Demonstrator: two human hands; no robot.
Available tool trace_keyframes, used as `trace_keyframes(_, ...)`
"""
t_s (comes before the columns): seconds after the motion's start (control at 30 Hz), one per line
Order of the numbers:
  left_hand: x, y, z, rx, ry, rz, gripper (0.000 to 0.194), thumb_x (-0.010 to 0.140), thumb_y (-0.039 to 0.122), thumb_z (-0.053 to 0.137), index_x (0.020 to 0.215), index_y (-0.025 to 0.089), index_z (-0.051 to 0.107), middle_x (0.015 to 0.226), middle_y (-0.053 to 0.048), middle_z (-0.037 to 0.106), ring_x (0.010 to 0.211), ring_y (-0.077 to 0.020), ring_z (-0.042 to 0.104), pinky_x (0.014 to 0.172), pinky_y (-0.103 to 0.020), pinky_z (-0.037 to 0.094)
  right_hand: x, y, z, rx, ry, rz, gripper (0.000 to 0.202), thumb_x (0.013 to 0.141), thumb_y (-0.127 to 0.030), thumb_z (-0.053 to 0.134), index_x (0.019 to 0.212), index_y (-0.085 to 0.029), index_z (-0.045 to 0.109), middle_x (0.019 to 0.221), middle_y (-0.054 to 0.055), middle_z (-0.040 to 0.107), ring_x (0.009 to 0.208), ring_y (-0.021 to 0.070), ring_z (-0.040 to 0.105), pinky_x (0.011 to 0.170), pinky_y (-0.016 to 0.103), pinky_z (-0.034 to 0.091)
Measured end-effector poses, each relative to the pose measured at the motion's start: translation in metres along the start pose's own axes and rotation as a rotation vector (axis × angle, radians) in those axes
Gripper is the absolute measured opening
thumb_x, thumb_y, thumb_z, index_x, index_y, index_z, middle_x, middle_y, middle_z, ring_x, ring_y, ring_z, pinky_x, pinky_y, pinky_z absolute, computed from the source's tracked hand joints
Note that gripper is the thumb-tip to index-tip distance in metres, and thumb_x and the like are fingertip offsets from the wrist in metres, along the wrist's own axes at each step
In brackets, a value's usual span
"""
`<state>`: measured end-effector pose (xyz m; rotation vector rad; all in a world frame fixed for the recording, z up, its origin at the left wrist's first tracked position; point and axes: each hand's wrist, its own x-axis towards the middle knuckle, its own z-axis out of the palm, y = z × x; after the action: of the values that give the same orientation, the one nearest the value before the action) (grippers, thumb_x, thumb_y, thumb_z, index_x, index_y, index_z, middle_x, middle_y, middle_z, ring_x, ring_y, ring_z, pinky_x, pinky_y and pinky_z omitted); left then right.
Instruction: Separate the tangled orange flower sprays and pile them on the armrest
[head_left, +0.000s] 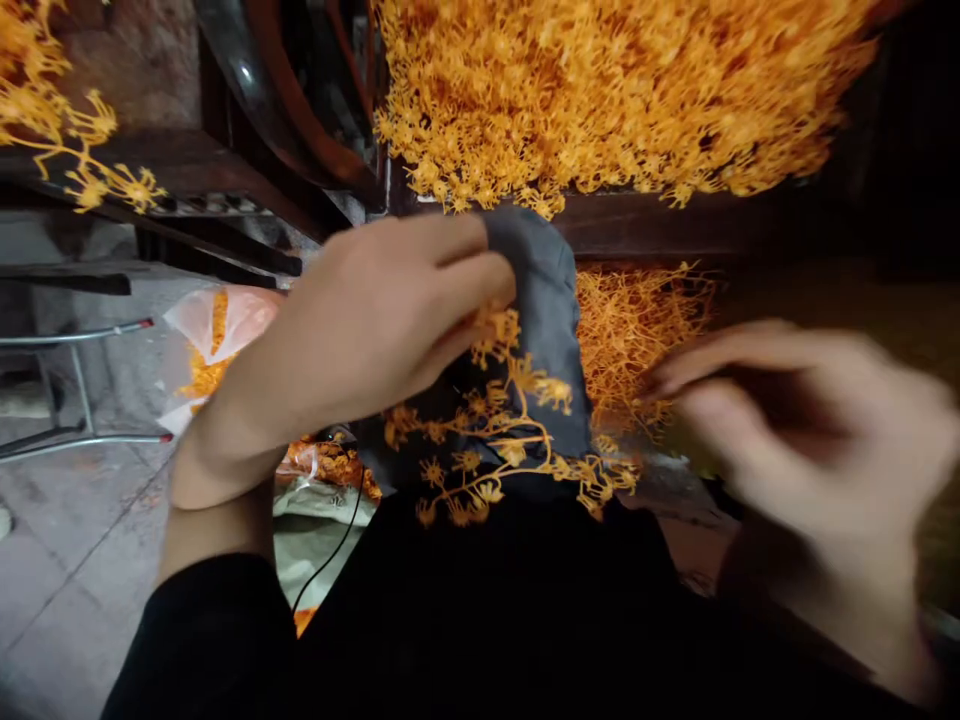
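My left hand is closed around the top of an orange plastic flower sprig, whose thin branched stems and small spiky heads hang over my lap. Dark grey cloth lies behind the sprig. Off to the right, my right hand is smeared by motion, its thumb and forefinger drawn together. Whether anything is between those fingertips is too blurred to make out. Just beside them, a heap of thin orange stems lies below the table edge.
A large pile of orange plastic flower pieces covers the dark wooden table ahead. More orange sprigs overhang at the upper left, beside a curved dark wooden chair part. Plastic bags with orange pieces and a metal-legged frame stand on the tiled floor.
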<state>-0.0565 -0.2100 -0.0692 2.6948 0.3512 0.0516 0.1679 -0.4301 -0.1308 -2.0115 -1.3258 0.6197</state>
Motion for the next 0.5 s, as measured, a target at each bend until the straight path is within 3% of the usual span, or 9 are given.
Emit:
trace_keyframes(0.07,0.008,0.001,-0.015,0.099,0.050,-0.031,0.027,0.101,0.035,0.048,0.109,0.016,0.067,0.102,-0.006,0.064,0.090,-0.0178,0.061,0.086,-0.037,0.045,0.002,-0.024,0.014,-0.012,-0.224,-0.254,0.029,0.090,-0.051,0.067,0.113,-0.033,0.065,0.105,0.005,0.074,0.089,0.0266,0.071,0.079,0.042,0.057)
trace_keyframes(0.1,0.012,0.003,-0.021,0.129,0.085,-0.066,0.028,0.101,0.036,0.049,0.109,0.016,0.067,0.102,-0.007,0.065,0.093,-0.0192,0.062,0.089,-0.040,0.045,0.004,-0.029,0.023,-0.017,-0.256,-0.303,0.030,0.089,-0.049,0.070,0.112,-0.031,0.064,0.103,0.006,0.073,0.087,0.0263,0.071,0.076,0.041,0.056)
trace_keyframes(0.23,0.018,0.021,-0.032,0.262,0.360,-0.322,0.035,0.100,0.041,0.052,0.119,0.015,0.065,0.119,-0.012,0.064,0.122,-0.0334,0.055,0.105,-0.058,0.037,0.019,-0.031,0.046,-0.047,-0.194,-0.314,0.011,0.094,-0.031,0.063,0.105,-0.028,0.062,0.094,0.005,0.071,0.076,0.0231,0.068,0.066,0.037,0.053)
trace_keyframes(0.3,0.012,0.035,-0.031,0.210,0.482,-0.377,0.033,0.100,0.038,0.052,0.124,0.018,0.062,0.131,-0.011,0.060,0.135,-0.0347,0.047,0.111,-0.059,0.032,0.024,-0.035,0.047,0.005,-0.152,-0.355,0.013,0.094,-0.024,0.058,0.105,-0.029,0.064,0.094,0.005,0.069,0.080,0.0230,0.068,0.069,0.037,0.053)
trace_keyframes(0.4,-0.001,0.052,-0.022,-0.173,0.395,-0.209,0.016,0.097,0.031,0.056,0.107,0.024,0.067,0.115,-0.004,0.067,0.118,-0.0266,0.062,0.104,-0.047,0.042,0.028,-0.045,0.039,0.111,-0.096,-0.444,0.023,0.095,-0.017,0.053,0.107,-0.032,0.067,0.096,0.006,0.066,0.086,0.0226,0.068,0.071,0.036,0.054)
trace_keyframes(0.5,-0.008,0.055,-0.011,-0.592,0.281,-0.108,0.011,0.086,0.035,0.071,0.090,0.025,0.067,0.093,-0.005,0.070,0.101,-0.0268,0.067,0.094,-0.043,0.049,0.030,-0.053,0.028,0.191,-0.145,-0.480,0.025,0.095,-0.016,0.054,0.106,-0.034,0.068,0.101,0.006,0.067,0.092,0.0227,0.068,0.070,0.035,0.055)
